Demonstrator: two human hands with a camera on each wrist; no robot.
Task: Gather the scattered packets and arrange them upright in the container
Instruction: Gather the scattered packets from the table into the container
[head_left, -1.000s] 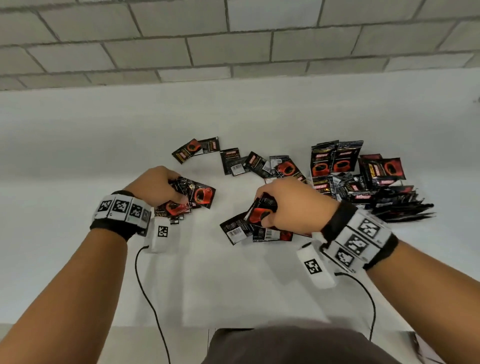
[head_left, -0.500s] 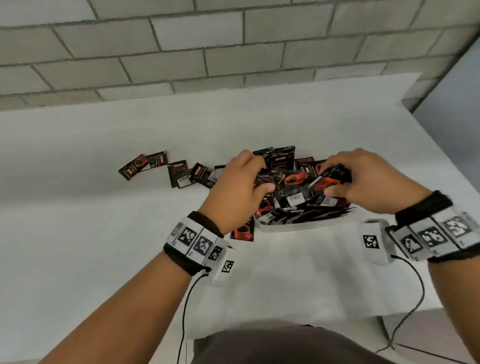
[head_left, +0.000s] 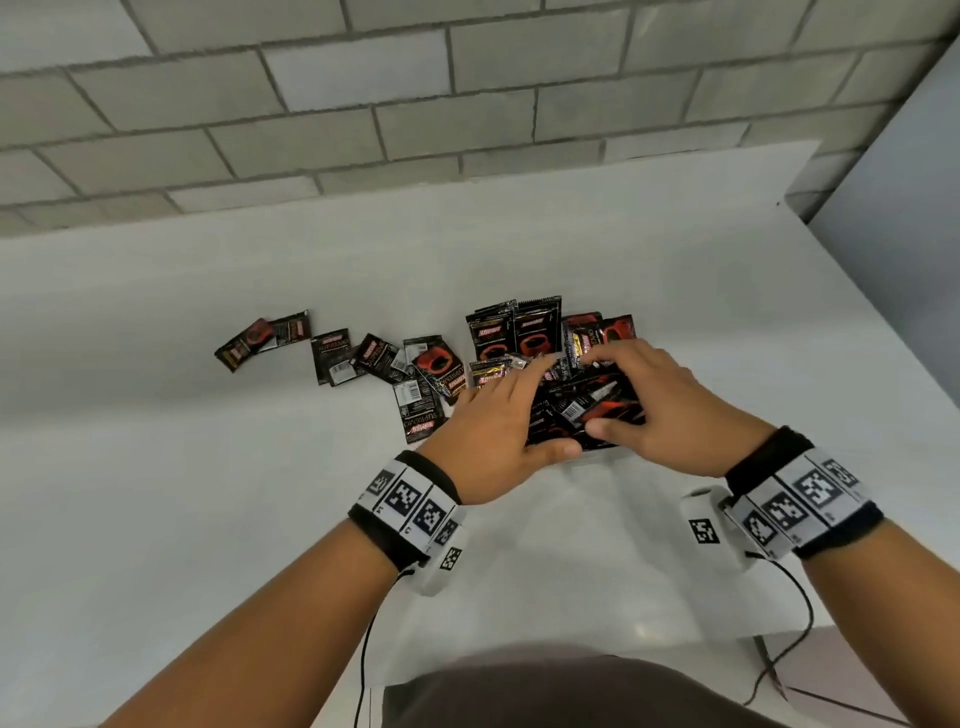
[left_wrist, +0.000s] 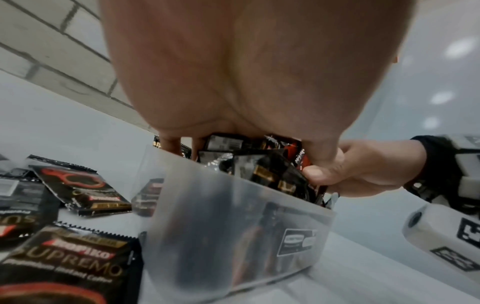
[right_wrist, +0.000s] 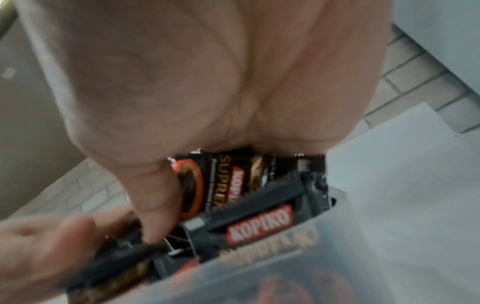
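A translucent plastic container (left_wrist: 233, 226) stands on the white table, crammed with black-and-red coffee packets (head_left: 582, 410). Both hands are over it. My left hand (head_left: 519, 405) lies with straight fingers pressing on the packets at the container's left side, its thumb along the near rim. My right hand (head_left: 654, 400) grips a bundle of packets (right_wrist: 259, 222) between thumb and curled fingers at the right side. Two packets (head_left: 519, 327) stand upright at the back. Several loose packets (head_left: 421, 410) lie flat on the table to the left. The hands hide most of the container in the head view.
The row of loose packets (head_left: 332, 358) runs left to about the table's middle, the farthest pair (head_left: 260, 338) lying apart. A block wall (head_left: 467, 93) backs the table. The table's right edge (head_left: 883, 332) is close to the container. Wrist cables hang off the near edge.
Both hands have carried packets from the table to the container. Since half a second ago the left fingers have straightened onto the packets and the right hand has moved in beside them.
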